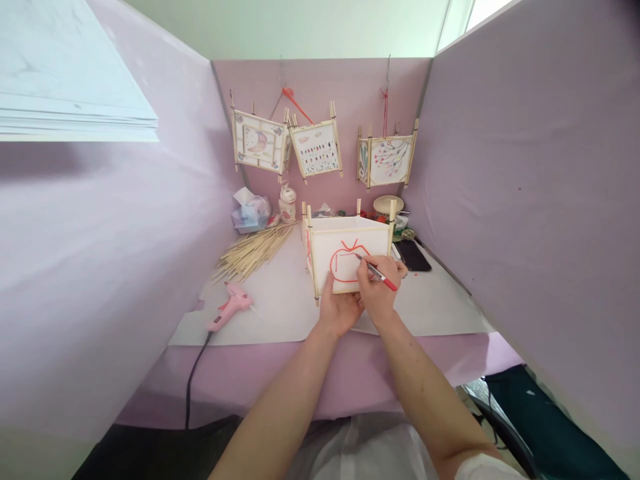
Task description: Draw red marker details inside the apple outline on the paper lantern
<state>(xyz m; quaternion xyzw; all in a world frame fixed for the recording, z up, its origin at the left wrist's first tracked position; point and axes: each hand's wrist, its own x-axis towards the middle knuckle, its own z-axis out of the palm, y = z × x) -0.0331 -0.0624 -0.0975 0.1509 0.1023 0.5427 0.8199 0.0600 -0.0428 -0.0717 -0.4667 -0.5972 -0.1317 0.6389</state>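
Observation:
A square paper lantern [345,250] with a bamboo-stick frame stands on the white sheet [280,300] at the middle of the desk. A red outline is drawn on its near face. My right hand [381,288] holds a red pen [376,272] with the tip touching that face. My left hand [339,308] rests against the lantern's lower front edge, thumb up along the left side of the panel.
A pink glue gun [231,305] with a black cord lies at the left. A pile of bamboo sticks [253,250] lies behind it. A dark phone [413,255] lies at the right. Three finished lanterns [316,148] hang on the back wall. Purple partitions close in both sides.

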